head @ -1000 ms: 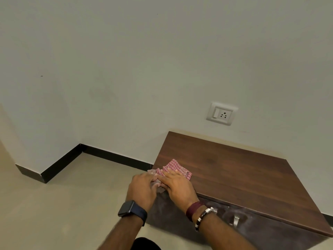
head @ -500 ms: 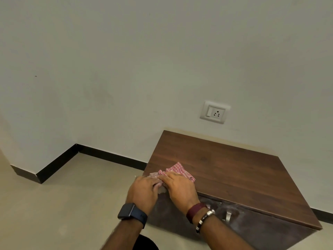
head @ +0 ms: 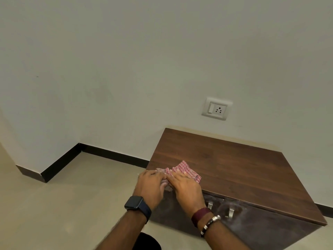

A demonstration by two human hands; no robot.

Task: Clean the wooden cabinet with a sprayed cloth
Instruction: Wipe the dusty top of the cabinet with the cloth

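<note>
A low wooden cabinet (head: 243, 168) with a dark brown top stands against the wall at the right. A red-and-white checked cloth (head: 186, 168) lies bunched on the top's front left corner. My left hand (head: 150, 184), with a dark smartwatch on its wrist, grips the cloth's left end at the corner, thumb underneath. My right hand (head: 186, 188) lies on the cloth with its fingers laid forward, pressing it onto the wood. The two hands touch each other. Most of the cloth is hidden under them.
The cabinet front carries two metal handles (head: 210, 204) below the top's edge and looks dusty. A white wall socket (head: 216, 109) sits above the cabinet. Beige floor (head: 72, 204) with a black skirting board (head: 63, 161) spreads to the left.
Both hands stay on the cloth at the cabinet's front left corner. The cloth's free end has spread slightly to the right. The view has shifted a little.
</note>
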